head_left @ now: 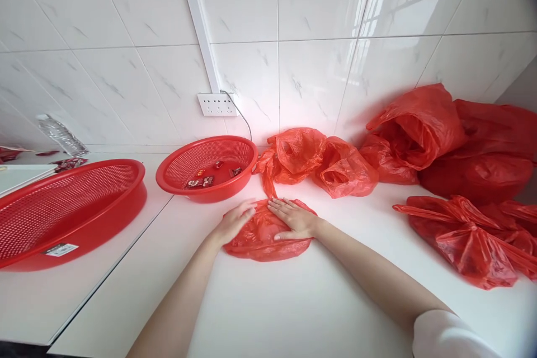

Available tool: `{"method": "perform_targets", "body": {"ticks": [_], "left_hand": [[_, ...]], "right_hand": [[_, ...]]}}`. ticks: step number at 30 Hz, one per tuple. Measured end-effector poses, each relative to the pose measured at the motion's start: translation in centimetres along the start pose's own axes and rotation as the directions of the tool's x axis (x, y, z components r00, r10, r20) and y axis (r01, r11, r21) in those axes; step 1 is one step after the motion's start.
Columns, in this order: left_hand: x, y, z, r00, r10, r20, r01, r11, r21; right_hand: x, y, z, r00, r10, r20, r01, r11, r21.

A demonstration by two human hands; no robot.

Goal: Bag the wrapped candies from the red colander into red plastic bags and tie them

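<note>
A red plastic bag (268,249) lies on the white tabletop in front of me, spread fairly flat. My left hand (235,222) rests against its left side with the fingers stretched out. On the bag's upper right lies my right hand (296,219), palm down, fingers extended and thumb apart. Both hands touch the bag without gripping it. Whatever the bag contains, if anything, cannot be made out.
Behind the bag stands a red basket (205,193) with several small wrapped packets (208,181). A larger red basket (104,218) is at left, near a plastic bottle (62,134). Red bags (419,123) crowd the right side. A socket strip (217,104) is on the tiled wall.
</note>
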State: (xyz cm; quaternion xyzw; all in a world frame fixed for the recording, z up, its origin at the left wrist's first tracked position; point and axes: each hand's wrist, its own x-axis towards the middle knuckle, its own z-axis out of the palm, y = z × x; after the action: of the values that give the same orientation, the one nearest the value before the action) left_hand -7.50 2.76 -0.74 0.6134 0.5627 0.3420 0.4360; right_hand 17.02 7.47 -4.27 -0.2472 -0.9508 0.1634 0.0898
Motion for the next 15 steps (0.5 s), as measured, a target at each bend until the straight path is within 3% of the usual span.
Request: {"method": "perform_targets", "body": {"ticks": [2, 4, 6, 8, 11, 15], "left_hand": [[0.2, 1.3, -0.8, 0.971, -0.172, -0.163, 0.09, 0.905, -0.416], [0.4, 2.5, -2.2, 0.927, -0.32, -0.194, 0.094, 0.701, -0.707], [0.8, 3.0, -3.9, 0.907, -0.397, -0.139, 0.096, 0.515, -0.852], [1.2, 3.1, -5.5, 0.882, -0.46, -0.101, 0.098, 0.39, -0.916], [1.6, 2.8, -6.6, 0.861, -0.491, -0.132, 0.067, 0.367, -0.928], [1.0, 2.0, -5.9, 0.848, -0.445, -0.288, -0.04, 0.489, -0.871]], "right_hand": [[0.0, -0.4, -0.4, 0.997, -0.033, -0.075, 0.033, 0.999, -0.007], [0.0, -1.0, -1.4, 0.981, -0.087, -0.173, 0.08, 0.996, -0.05], [0.2, -1.8, -3.0, 0.953, -0.147, -0.265, 0.121, 0.987, -0.109], [0.4, -2.8, -5.2, 0.919, -0.179, -0.351, 0.135, 0.98, -0.146], [0.6, -4.6, -8.7, 0.855, -0.161, -0.494, 0.108, 0.985, -0.135], [-0.5, -6.6, -12.0, 0.793, -0.111, -0.599, 0.089, 0.994, -0.066]]}}
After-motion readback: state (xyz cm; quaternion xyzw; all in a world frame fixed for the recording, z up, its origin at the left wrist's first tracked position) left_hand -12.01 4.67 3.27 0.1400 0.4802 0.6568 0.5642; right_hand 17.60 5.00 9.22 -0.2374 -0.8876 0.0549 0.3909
